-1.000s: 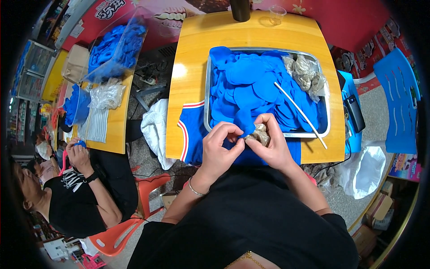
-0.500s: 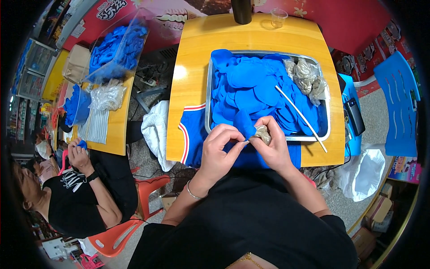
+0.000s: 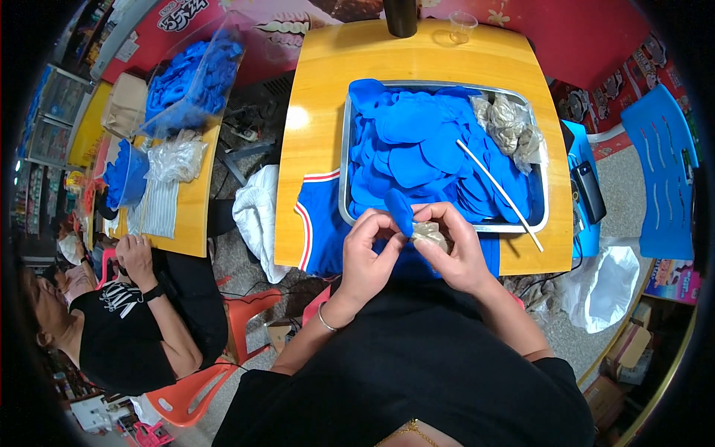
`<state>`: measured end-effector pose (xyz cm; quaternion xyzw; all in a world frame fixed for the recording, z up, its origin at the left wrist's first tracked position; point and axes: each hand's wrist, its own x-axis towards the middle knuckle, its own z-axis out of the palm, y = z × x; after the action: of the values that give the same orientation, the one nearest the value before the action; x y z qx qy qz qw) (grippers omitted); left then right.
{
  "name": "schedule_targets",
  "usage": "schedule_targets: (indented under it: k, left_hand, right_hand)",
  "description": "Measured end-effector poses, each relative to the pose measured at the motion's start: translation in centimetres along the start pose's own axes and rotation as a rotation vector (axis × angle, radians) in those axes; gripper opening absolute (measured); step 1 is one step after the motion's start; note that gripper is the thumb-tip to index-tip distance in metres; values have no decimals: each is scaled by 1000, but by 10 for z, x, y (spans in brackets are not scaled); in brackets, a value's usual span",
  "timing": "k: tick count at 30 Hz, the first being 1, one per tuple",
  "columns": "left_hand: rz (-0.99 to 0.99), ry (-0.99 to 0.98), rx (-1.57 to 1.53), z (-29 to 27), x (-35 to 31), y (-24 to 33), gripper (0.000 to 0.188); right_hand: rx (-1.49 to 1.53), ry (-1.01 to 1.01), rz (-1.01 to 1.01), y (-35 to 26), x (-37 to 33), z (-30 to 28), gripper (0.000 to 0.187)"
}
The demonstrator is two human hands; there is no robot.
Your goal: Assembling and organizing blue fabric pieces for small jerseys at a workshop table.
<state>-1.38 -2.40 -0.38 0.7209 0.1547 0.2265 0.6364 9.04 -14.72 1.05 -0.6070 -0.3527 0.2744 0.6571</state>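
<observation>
In front of my chest, my left hand (image 3: 370, 249) is closed in a pinch on a soft blue oval piece (image 3: 400, 211), folded and standing upright between the fingers. Close by, my right hand (image 3: 456, 249) grips a small crumpled tan bag (image 3: 432, 232), its thumb and fingertips meeting the edge of the blue piece. What lies between the fingertips is too small to make out. Just beyond both hands, a metal tray (image 3: 345, 171) is heaped with flat blue oval pieces (image 3: 417, 127). More tan-filled clear bags (image 3: 508, 128) rest in its far right corner.
A white stick (image 3: 494, 186) slants over the tray's near right edge. Blue cloth with red-and-white trim (image 3: 319, 216) lies under the tray. A dark cylinder (image 3: 401, 18) and a clear cup (image 3: 462, 27) stand at the back. Another person (image 3: 134, 328) sits at a left table.
My hands have drawn slightly nearer to me, and the blue piece now stands more upright and narrower. More of the tan bag shows. The other person's hand has shifted down a little.
</observation>
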Motion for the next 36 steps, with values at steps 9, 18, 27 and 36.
schedule_targets:
  k: [9, 18, 27, 36]
  left_hand:
    - [104, -1, 129, 0, -1, 5, 9]
    - [105, -61, 142, -1, -1, -1, 11]
    - [120, -17, 149, 3, -2, -1, 10]
    - [96, 70, 225, 3, -5, -2, 13]
  right_hand:
    - [-87, 109, -89, 9, 3, 5, 13]
    - [-139, 203, -10, 6, 2, 5, 13]
    - [-358, 275, -181, 7, 1, 10, 15]
    - [-375, 4, -128, 1, 0, 2, 26]
